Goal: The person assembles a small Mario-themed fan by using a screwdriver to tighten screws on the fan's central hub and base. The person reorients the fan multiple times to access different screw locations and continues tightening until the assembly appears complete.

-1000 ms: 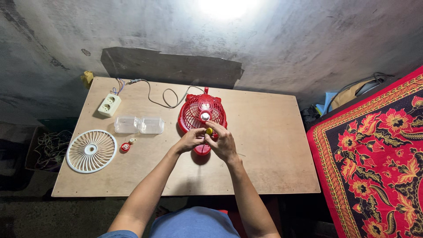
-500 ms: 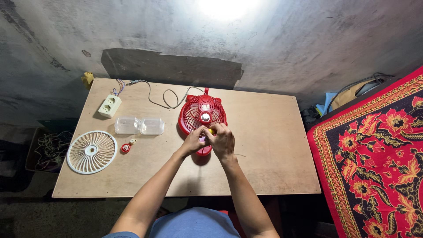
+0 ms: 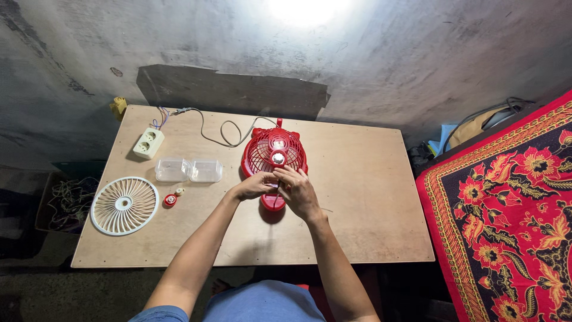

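At mid-table, on a red fan (image 3: 273, 156) lying flat: left hand (image 3: 255, 185) and right hand (image 3: 298, 191) pinched close at its lower rim, apparently around some small part, too hidden to tell. Could drop and roll toward the white grille (image 3: 124, 205) or off the table (image 3: 369, 197) if that pinch slips.

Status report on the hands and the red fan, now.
Left hand and right hand both on red fan, fingers pinched at its lower grille; grip contents hidden. Fan flat on table. White grille off left, clear.
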